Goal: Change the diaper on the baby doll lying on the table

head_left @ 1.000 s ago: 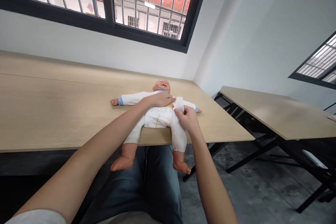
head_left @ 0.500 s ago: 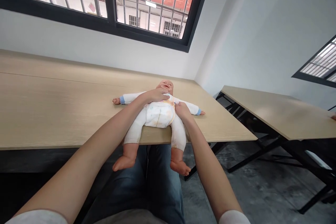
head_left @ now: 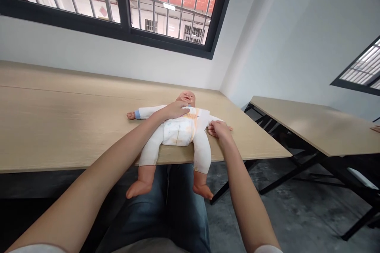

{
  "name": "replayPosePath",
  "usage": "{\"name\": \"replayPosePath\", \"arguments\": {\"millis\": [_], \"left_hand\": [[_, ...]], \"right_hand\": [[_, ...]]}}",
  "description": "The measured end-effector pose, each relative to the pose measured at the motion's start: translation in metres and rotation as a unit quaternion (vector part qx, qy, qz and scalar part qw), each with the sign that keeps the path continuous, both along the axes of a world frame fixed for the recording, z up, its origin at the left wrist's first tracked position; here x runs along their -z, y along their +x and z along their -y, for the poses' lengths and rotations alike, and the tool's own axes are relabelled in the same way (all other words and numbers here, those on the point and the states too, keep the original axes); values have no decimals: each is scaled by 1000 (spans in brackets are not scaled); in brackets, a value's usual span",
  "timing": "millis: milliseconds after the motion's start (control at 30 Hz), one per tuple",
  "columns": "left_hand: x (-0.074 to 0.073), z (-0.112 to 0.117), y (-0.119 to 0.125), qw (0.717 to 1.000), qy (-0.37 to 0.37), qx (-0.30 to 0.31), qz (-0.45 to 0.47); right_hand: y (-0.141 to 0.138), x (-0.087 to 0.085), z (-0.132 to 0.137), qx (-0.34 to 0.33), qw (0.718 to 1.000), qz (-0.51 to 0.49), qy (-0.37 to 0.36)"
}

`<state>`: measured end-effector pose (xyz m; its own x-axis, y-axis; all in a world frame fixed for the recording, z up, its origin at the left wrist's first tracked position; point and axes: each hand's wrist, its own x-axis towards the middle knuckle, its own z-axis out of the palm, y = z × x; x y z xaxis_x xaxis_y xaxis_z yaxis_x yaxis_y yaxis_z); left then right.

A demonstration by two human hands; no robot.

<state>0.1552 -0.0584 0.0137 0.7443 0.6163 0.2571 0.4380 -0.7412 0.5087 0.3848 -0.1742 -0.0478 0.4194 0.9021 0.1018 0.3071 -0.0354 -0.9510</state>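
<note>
A baby doll [head_left: 202, 148] in a white suit with blue cuffs lies on its back at the table's front edge, its lower legs hanging over. Round its hips is a white diaper [head_left: 177, 132] with pale orange print. My left hand [head_left: 175, 110] rests on the doll's upper belly at the diaper's top edge, fingers and thumb apart. To the right, a white side flap of the diaper stands out from the waist. My right hand [head_left: 219, 128] is closed at the flap's outer end, beside the doll's arm; the fingertips are partly hidden.
The doll lies on a long light wooden table [head_left: 74, 126] below a barred window [head_left: 169, 8]. Across a gap on the right stands a second table [head_left: 311, 126] with black folding legs. Another person's hand [head_left: 376, 128] shows at the far right edge.
My right hand has moved right, away from the doll's waist, and the diaper's side flap now extends outward. My left hand stays on the doll's upper belly.
</note>
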Motion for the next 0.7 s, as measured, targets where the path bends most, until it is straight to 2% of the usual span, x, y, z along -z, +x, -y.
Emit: {"name": "replayPosePath", "arguments": {"millis": [167, 300, 367, 467, 533, 633, 700], "left_hand": [[-1, 10, 8, 993, 114, 4, -32], [-8, 18, 20, 983, 160, -22, -86], [-12, 19, 29, 976, 172, -24, -134], [-15, 19, 40, 965, 181, -25, -191], [-18, 25, 42, 966, 181, -33, -184], [-32, 59, 33, 977, 181, -26, -110], [-46, 101, 17, 985, 168, 35, -28]], "right_hand": [[3, 8, 8, -31, 999, 40, 3], [-5, 5, 13, -152, 981, 92, 72], [-7, 2, 14, -187, 973, 109, 82], [-7, 1, 15, -180, 975, 111, 62], [-5, 2, 14, -171, 977, 117, 58], [-2, 2, 13, -162, 975, 134, 75], [-2, 2, 14, -144, 979, 130, 62]]}}
